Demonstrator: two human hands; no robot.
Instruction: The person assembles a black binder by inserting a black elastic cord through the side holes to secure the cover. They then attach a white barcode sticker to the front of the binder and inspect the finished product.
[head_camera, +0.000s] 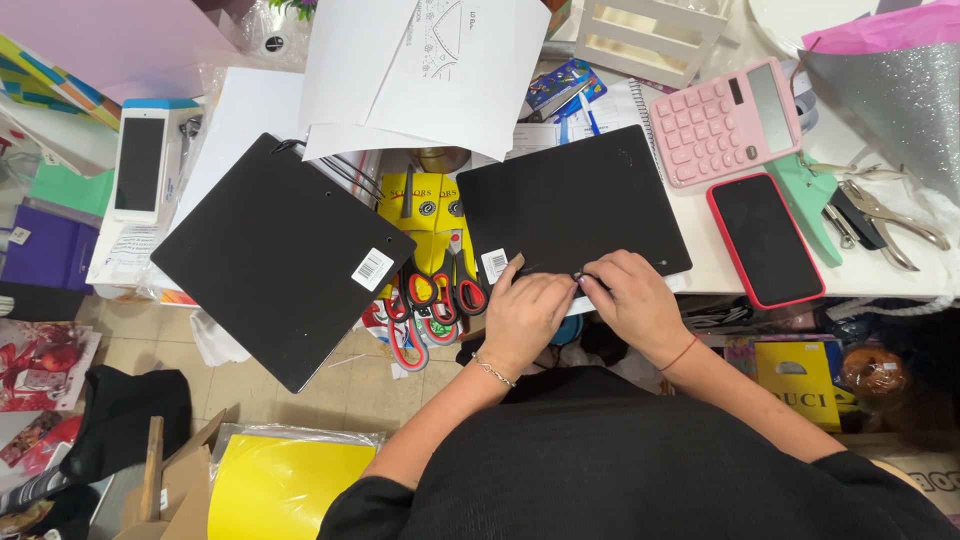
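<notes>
Though the small bit between my fingertips is hard to see, L hand (522, 312) & R hand (632, 298) pinch closed at the matte black board (570, 200) edge.

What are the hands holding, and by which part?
Both hands, left hand and right hand, pinch the near edge of the smaller black sheet on the table. Whether the fingertips grip something small there cannot be told.

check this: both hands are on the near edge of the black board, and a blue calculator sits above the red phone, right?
Not quite: the calculator is pink, not blue, as the head view shows. The rest holds: left hand and right hand are at the near edge of the black board, calculator above the red phone.
</notes>
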